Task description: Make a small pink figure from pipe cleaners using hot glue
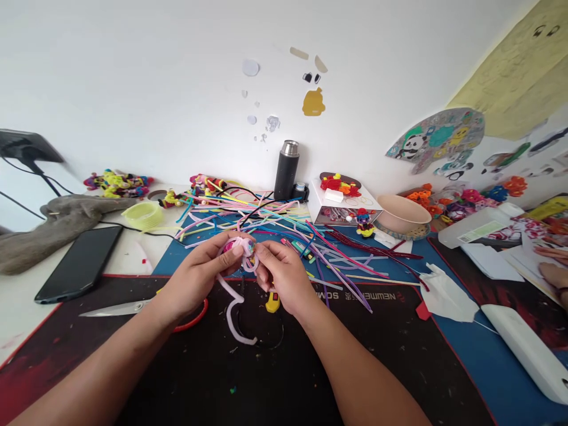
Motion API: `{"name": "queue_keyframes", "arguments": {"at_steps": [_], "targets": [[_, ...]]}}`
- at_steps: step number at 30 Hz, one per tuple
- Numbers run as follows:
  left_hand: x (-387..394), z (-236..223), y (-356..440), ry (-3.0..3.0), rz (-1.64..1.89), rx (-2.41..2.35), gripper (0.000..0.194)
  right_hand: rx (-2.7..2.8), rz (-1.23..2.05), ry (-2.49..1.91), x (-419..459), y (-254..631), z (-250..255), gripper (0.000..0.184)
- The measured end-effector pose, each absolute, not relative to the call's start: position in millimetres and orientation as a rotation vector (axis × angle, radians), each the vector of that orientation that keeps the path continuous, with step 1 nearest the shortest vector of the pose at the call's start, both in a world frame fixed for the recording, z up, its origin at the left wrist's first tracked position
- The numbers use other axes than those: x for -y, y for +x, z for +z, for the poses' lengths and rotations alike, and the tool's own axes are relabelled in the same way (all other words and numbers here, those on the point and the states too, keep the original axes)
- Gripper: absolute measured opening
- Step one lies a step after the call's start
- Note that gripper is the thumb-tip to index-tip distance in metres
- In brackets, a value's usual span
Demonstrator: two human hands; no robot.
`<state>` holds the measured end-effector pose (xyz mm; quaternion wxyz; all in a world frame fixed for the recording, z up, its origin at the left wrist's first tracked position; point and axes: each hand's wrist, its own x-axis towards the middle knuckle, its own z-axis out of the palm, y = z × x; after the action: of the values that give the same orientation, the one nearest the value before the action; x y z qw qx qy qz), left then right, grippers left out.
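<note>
Over the middle of the black desk mat, my left hand point(202, 266) is closed on a small pink and lilac pipe-cleaner figure point(242, 245). My right hand point(284, 269) pinches the figure's right side, where a lilac loop shows. A long lilac pipe-cleaner end point(231, 316) hangs in a curve below. Beneath my left wrist lie scissors point(118, 309) with red handles, partly hidden by the arm. A yellow cutter point(273, 302) sits just under my right fingers. Fingertips cover much of the figure.
Loose pipe cleaners point(261, 207) are heaped behind my hands. A black thermos point(287, 171) stands by the wall, a white box point(344, 204) and a pink bowl point(403, 213) to its right. At left lies a phone point(80, 263). Another person's hand point(554, 275) shows at far right.
</note>
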<state>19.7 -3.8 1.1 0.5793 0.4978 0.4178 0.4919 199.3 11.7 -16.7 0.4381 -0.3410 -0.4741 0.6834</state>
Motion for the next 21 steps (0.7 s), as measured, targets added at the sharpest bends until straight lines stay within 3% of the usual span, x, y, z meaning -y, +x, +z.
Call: {"name": "queue_keyframes", "arguments": {"at_steps": [10, 21], "targets": [[11, 13, 25, 0.974, 1.056, -0.875, 0.047, 1.115, 1.782, -0.863, -9, 194, -12, 0.044], [10, 9, 27, 1.113, 1.031, -1.0, 0.046, 1.148, 1.791, -0.941, -8, 188, -19, 0.045]]}}
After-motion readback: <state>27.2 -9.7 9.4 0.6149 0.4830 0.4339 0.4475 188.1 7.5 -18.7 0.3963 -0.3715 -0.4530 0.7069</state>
